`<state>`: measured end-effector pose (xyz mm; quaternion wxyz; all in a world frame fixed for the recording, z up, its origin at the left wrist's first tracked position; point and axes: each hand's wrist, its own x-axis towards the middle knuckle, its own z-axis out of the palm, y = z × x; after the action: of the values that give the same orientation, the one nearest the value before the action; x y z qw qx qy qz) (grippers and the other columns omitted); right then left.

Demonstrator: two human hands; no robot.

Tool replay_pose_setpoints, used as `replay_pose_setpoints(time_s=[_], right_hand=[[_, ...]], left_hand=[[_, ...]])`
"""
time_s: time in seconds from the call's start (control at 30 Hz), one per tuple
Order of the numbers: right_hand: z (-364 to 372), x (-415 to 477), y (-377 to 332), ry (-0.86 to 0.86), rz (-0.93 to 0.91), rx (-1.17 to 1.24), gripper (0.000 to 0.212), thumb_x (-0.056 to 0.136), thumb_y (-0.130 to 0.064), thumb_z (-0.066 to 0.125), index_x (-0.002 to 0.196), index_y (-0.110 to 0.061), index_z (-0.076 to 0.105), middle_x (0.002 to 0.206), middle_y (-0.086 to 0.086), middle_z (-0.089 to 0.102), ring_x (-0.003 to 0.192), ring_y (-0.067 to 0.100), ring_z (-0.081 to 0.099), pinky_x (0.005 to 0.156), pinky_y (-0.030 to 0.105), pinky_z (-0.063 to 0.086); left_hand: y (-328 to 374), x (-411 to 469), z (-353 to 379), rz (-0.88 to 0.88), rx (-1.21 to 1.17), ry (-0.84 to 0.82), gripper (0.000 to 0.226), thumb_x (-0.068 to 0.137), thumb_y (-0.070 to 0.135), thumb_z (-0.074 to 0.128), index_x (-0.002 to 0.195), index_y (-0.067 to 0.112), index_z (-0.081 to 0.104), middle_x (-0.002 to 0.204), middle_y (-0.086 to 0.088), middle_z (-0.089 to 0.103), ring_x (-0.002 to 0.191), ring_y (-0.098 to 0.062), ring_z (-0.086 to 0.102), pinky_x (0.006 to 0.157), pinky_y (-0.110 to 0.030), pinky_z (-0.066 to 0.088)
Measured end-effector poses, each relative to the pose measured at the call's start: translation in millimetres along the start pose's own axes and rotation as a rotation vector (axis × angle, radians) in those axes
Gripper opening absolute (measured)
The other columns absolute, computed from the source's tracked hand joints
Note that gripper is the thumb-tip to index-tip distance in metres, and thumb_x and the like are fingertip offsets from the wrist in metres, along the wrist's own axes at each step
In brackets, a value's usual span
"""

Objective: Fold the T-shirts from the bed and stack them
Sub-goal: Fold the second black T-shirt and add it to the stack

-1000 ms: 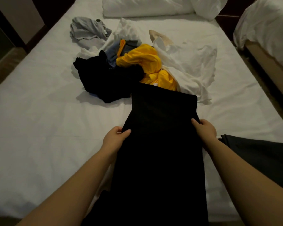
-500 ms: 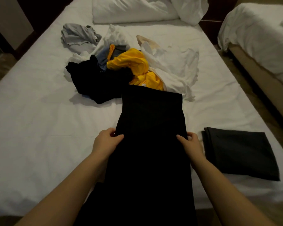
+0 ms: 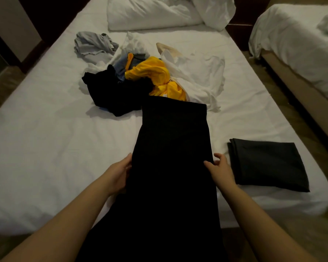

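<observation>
Compared with the earlier frame, both hands have come a little lower along the sides of the long black T-shirt folded into a narrow strip (image 3: 174, 148), and their firm pinch looks loosened. The strip lies in the centre of the frame on the white sheeted bed (image 3: 45, 148), with its far end just touching the heap of unfolded black, yellow, grey and white clothes (image 3: 150, 78) in the upper middle and its near end hanging over the bed's edge at the bottom. The left hand (image 3: 119, 173) lies against the left edge of the strip with quite straight fingers; their tips are hidden by the cloth, so I cannot tell whether it grips. The right hand (image 3: 219, 171) is loosely spread, only the thumb resting on the right edge, and it holds nothing. The step in hand seems to be the cross fold. To do it well, I think both hands should take the edges at the same height, keep the strip flat and straight, and bring one end over evenly. The folded dark grey T-shirt (image 3: 267, 165) at the right middle waits as the base of the stack.
</observation>
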<state>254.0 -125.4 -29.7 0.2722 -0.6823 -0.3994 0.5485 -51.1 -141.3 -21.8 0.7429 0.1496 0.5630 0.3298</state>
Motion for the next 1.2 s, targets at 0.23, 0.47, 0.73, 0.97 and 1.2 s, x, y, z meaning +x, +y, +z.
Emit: replay_pose_setpoints(time_s=[0.23,0.47,0.73,0.97,1.2], right_hand=[[15.1,-77.4,12.8,0.057,-0.311,-0.402,0.058,0.093,-0.026,0.055,0.144,-0.016,0.029,0.139,0.007,0.039,0.123,0.02,0.04,0.093,0.025,0.032],[44.9,-155.1,26.0,-0.035,-0.497,-0.522,0.061,0.095,-0.037,0.048,0.148,-0.028,0.019,0.15,-0.006,0.027,0.137,0.017,0.025,0.107,0.028,0.025],[63.3,-260.8,53.3,-0.209,-0.656,-0.84,0.059,0.091,-0.059,0.036,0.144,-0.034,0.028,0.147,-0.013,0.034,0.137,0.011,0.028,0.111,0.029,0.025],[56.4,-315.1,65.2,-0.265,-0.674,-1.21,0.081,0.08,-0.065,0.053,0.146,-0.038,0.016,0.153,-0.017,0.018,0.142,0.008,0.008,0.115,0.031,0.013],[67.0,-327.6,66.3,-0.121,-0.805,-1.252,0.045,0.091,-0.042,0.049,0.135,-0.034,0.04,0.135,-0.012,0.042,0.125,0.016,0.034,0.098,0.034,0.035]], left_hand=[[-36.2,-67.0,-30.2,0.125,0.794,-0.012,0.045,0.094,0.049,0.044,0.123,0.018,0.059,0.124,-0.001,0.061,0.116,-0.016,0.055,0.106,-0.033,0.036],[-85.5,-106.3,-39.6,0.346,0.912,0.344,0.04,0.093,0.03,0.054,0.127,0.01,0.049,0.123,-0.011,0.058,0.108,-0.023,0.056,0.087,-0.029,0.042],[-109.9,-158.1,-59.7,0.187,1.065,0.485,0.038,0.091,0.044,0.053,0.071,0.012,0.051,0.061,-0.003,0.053,0.058,-0.019,0.052,0.049,-0.028,0.035],[-104.8,-192.7,-70.8,0.185,0.044,0.302,0.017,0.09,0.014,0.058,0.074,0.011,0.051,0.038,0.0,0.045,0.027,-0.008,0.041,0.028,-0.011,0.031],[-91.6,-221.5,-83.2,0.239,-0.131,0.351,0.022,0.091,0.006,0.055,0.07,0.011,0.051,0.037,0.003,0.049,0.028,-0.002,0.043,0.032,-0.009,0.035]])
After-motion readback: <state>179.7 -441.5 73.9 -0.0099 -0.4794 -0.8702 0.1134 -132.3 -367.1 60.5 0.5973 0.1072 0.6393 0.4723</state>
